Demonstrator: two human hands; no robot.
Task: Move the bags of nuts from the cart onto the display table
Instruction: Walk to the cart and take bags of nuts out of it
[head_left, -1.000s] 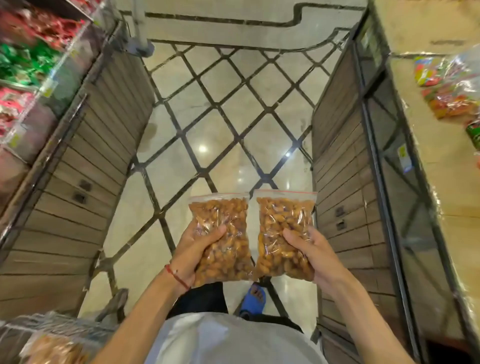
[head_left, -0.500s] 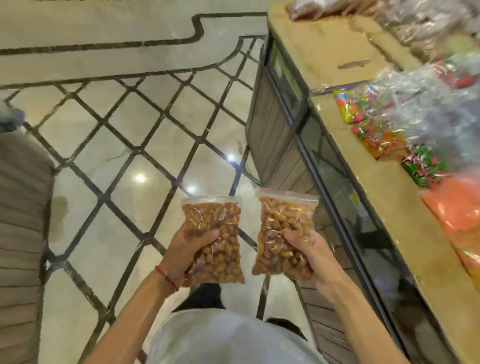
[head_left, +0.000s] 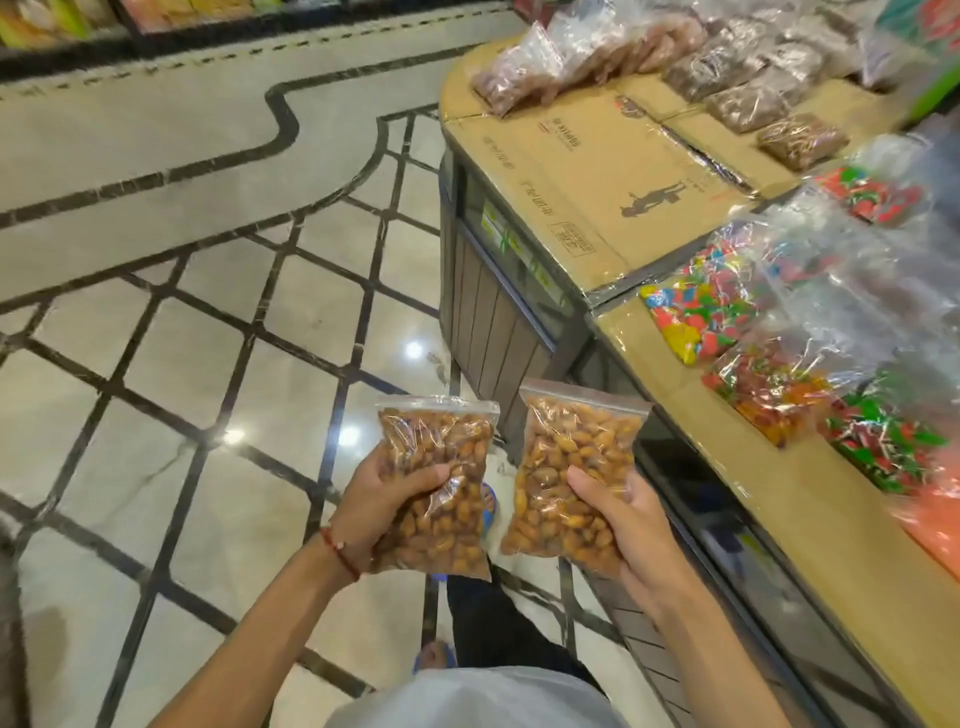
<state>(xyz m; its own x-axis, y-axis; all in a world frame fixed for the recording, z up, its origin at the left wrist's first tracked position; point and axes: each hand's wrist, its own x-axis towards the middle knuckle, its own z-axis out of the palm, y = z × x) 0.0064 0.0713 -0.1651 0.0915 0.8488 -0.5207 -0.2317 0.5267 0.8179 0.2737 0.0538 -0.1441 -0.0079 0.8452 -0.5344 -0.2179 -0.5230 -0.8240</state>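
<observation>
My left hand grips the left bag of nuts, thumb curled over the front. My right hand grips the right bag of nuts the same way. Both bags are upright, just apart, above the floor. The bench is right of my right hand, with candy bags near and brown bags farther out.

Both forearms reach forward, side by side. The left hand grips a bag of nuts, thumb across its front. The right hand, just beside it, holds a second bag likewise.
</observation>
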